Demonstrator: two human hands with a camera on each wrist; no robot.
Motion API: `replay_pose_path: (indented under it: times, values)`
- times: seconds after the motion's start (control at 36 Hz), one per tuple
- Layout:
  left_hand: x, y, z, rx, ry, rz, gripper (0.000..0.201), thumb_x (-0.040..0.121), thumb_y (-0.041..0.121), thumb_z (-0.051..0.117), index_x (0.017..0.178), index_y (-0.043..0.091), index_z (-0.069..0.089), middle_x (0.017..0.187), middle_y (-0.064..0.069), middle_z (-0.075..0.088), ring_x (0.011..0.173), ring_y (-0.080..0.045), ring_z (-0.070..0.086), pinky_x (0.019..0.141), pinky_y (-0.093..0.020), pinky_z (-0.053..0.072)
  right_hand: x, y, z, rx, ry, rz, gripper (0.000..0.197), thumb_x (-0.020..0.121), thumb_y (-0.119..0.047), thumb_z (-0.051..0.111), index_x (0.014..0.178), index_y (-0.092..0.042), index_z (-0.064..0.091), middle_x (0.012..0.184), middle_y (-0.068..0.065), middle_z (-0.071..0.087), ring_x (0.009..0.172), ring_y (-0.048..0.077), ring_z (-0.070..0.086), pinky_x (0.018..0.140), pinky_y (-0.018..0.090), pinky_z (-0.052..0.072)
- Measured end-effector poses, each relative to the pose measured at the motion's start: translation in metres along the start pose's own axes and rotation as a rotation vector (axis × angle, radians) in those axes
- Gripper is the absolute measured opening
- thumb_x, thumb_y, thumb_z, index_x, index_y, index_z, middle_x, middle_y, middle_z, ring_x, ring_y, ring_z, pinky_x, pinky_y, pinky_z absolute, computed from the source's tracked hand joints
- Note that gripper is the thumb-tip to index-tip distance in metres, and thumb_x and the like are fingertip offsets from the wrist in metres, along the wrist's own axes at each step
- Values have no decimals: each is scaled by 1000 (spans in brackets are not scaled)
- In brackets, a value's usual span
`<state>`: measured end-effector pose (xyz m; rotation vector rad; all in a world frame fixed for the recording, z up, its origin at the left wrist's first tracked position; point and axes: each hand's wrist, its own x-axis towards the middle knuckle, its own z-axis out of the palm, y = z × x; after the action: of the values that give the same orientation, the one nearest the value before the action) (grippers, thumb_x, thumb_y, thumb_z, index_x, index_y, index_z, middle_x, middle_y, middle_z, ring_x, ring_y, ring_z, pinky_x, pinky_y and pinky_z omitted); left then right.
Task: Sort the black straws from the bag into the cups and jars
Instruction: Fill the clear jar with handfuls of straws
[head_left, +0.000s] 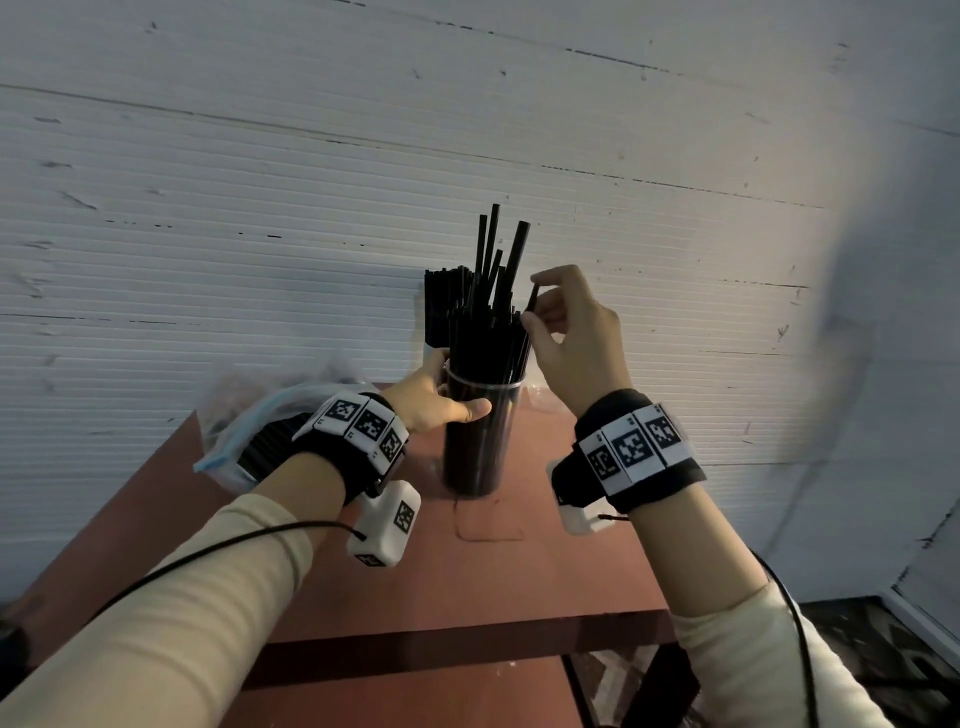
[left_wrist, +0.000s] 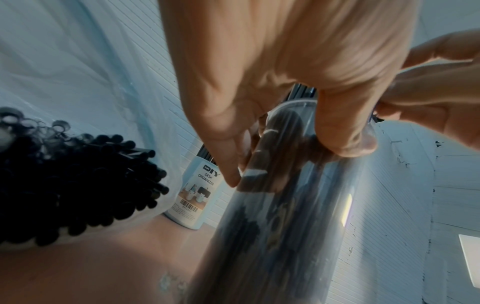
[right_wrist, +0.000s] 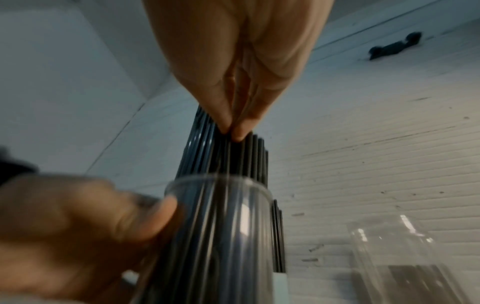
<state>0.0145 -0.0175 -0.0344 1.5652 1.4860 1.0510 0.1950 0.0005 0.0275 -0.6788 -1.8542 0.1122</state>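
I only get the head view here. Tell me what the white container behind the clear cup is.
Observer: The left wrist view shows the white container printed "DIY Desk Organizer", with black straws standing in it.
Operator: Report what sits right of the clear cup; my view is blocked by the right hand.
Observer: In the right wrist view an empty-looking clear plastic cup lies there, apart from the clear cup that the left hand grips.
Operator: Confirm the right hand's grip.
Observer: The right hand pinches a straw top between its fingertips, just above the cup's rim.
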Motion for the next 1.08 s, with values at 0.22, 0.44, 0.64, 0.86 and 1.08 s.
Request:
replay_pose_path:
  times: [0.22, 0.44, 0.64, 0.86, 1.08]
  values:
    - [-1, 3, 1, -22, 1, -1, 105, 52, 48, 78, 143, 34, 28, 137, 3, 52, 131, -16, 47, 114, -44, 34, -22, 10, 17, 29, -34, -37, 22, 85, 2, 57, 106, -5, 59, 90, 2, 62, 81, 11, 58, 75, 13, 47]
    - [-1, -1, 0, -20, 1, -4, 112, 47, 55, 79, 144, 38, 26, 139, 5, 52, 132, -15, 46, 115, -44, 32, -18, 8, 16, -18, 63, -55, 11, 84, -4, 57, 88, -2, 67, 93, 1, 48, 81, -2, 45, 77, 10, 38]
    - [0, 2, 0, -1, 21, 1, 85, 79, 22, 78, 146, 30, 25, 142, 1, 50, 135, -17, 43, 117, -44, 29, 24, -13, -9, 68, -37, -51, 69, 92, -24, 60, 150, -25, 23, 143, 0, 42, 111, 8, 53, 89, 14, 44]
    - [-1, -1, 6, -71, 59, 26, 104, 52, 45, 86, 140, 30, 32, 133, 4, 57, 127, -13, 51, 112, -39, 38, 36, -20, 3, 25, 12, -107, 23, 90, -5, 57, 113, -6, 60, 109, 4, 63, 77, 1, 59, 74, 6, 46]
    - [-2, 1, 6, -34, 99, 47, 90, 68, 40, 83, 141, 29, 32, 129, 6, 56, 121, -12, 53, 110, -36, 38, 6, -2, 0, 77, 47, -41, 25, 93, -11, 53, 114, -11, 68, 110, -5, 68, 104, 4, 59, 92, 21, 48]
